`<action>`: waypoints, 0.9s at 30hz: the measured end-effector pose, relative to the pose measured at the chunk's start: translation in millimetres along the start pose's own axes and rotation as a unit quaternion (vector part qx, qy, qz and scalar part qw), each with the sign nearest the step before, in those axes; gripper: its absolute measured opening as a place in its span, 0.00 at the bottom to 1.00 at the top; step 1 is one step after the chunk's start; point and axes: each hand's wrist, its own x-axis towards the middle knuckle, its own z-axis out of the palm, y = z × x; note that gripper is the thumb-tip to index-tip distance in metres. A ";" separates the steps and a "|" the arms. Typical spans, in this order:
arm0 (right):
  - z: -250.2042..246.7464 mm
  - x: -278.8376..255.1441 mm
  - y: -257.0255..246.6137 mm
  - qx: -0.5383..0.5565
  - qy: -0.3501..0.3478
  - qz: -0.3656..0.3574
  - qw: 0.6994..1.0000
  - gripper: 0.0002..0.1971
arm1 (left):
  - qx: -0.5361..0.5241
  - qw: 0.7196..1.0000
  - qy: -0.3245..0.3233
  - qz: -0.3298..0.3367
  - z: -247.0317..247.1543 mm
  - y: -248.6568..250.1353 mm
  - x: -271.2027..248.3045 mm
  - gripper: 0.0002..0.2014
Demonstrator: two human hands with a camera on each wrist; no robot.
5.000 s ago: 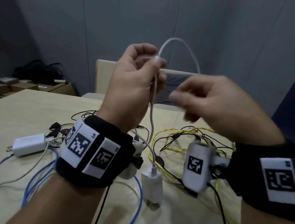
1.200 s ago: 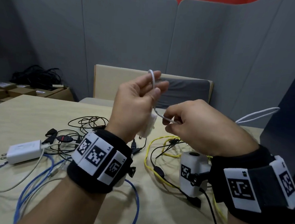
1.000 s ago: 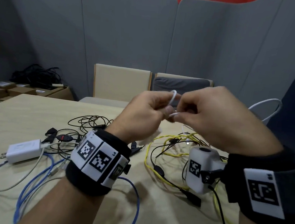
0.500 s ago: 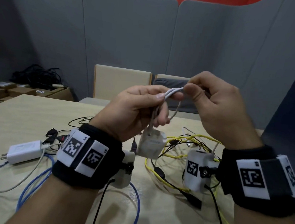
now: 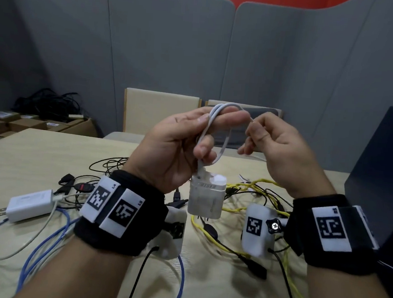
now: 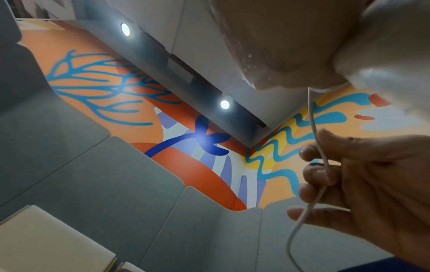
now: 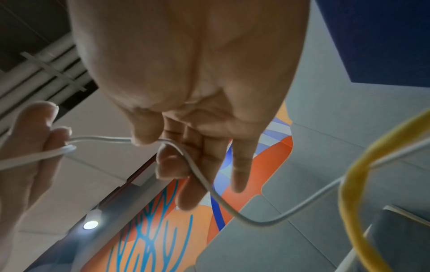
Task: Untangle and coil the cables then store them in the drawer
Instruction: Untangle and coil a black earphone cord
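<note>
The right hand [image 5: 282, 153] has drawn apart from the left hand [image 5: 176, 147]. More cable [image 5: 213, 117] loops now lie over the left fingers [image 5: 226, 118].

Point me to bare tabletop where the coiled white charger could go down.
Bare wood lies on the far-left table, behind the white wall plug and left of the black cables. A smaller patch sits at the near edge between the blue cable and the yellow cable. The middle, under both hands, is crowded with tangled leads.
</note>
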 end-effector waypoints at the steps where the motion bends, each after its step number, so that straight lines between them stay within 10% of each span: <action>1: 1.6 0.0 0.3 0.004 0.003 -0.003 1.000 0.12 | -0.005 1.000 0.010 0.001 0.4 0.3 0.3 0.18; 11: 13.3 -0.1 2.2 0.003 -0.032 0.004 0.999 0.13 | -0.190 0.980 0.030 0.047 -1.3 10.0 0.4 0.18; 19: 14.5 -4.2 -7.3 -0.151 -0.122 0.047 0.980 0.05 | 0.038 0.988 0.127 0.083 4.6 2.2 5.0 0.24; 27: 16.4 -10.3 -40.8 -0.266 -0.171 -0.001 0.949 0.05 | 0.278 0.937 0.177 0.114 3.6 -11.3 7.5 0.25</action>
